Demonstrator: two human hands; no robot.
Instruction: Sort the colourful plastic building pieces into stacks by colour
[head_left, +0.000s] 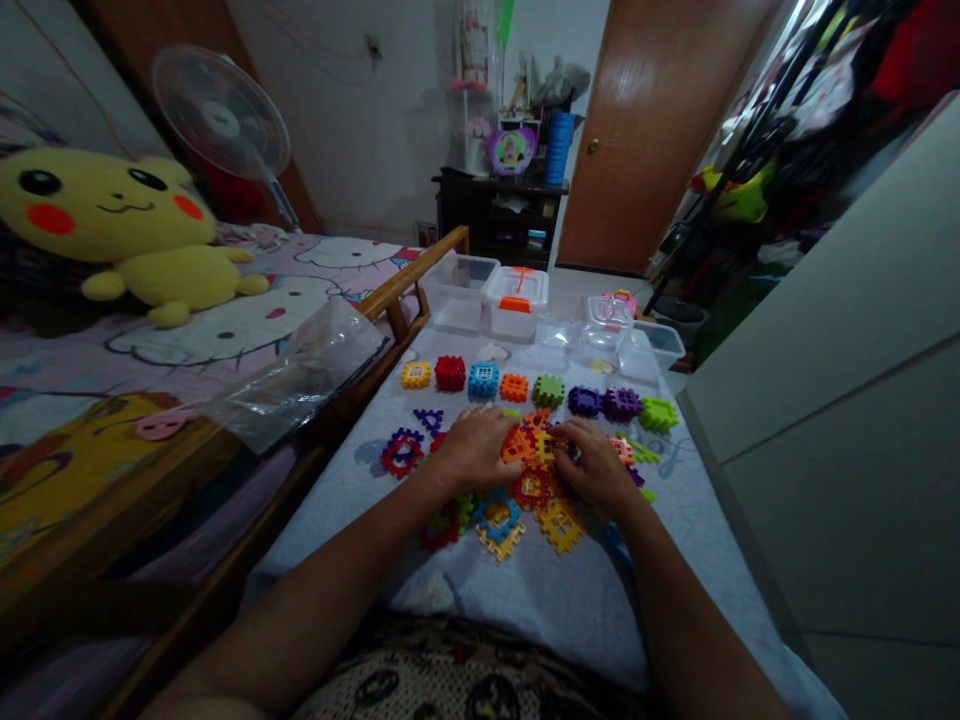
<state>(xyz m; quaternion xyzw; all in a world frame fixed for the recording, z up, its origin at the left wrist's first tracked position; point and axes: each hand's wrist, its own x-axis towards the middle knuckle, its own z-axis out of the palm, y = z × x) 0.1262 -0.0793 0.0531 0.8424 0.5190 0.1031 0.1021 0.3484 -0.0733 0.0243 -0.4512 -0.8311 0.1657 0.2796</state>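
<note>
My left hand (pixel 480 448) is curled over the pile in the middle of the table, its thumb and fingers around an orange interlocking tile (pixel 517 445). Across from it, my right hand (pixel 596 462) has bent fingers at the edge of a yellow tile (pixel 546 449). A red tile (pixel 531 489) lies just below, between both hands. Closer to me are a blue tile (pixel 498 515) and a yellow-orange window tile (pixel 560 525). A red and purple tile (pixel 403 452) rests left of my left hand. My palms hide part of the pile.
Behind the pile runs a row of stacked tiles, among them a red stack (pixel 450 373) and a green stack (pixel 549 390). Clear plastic boxes, one with an orange-latched lid (pixel 517 290), stand at the far end. A wooden bed rail (pixel 390 290) borders the table's left.
</note>
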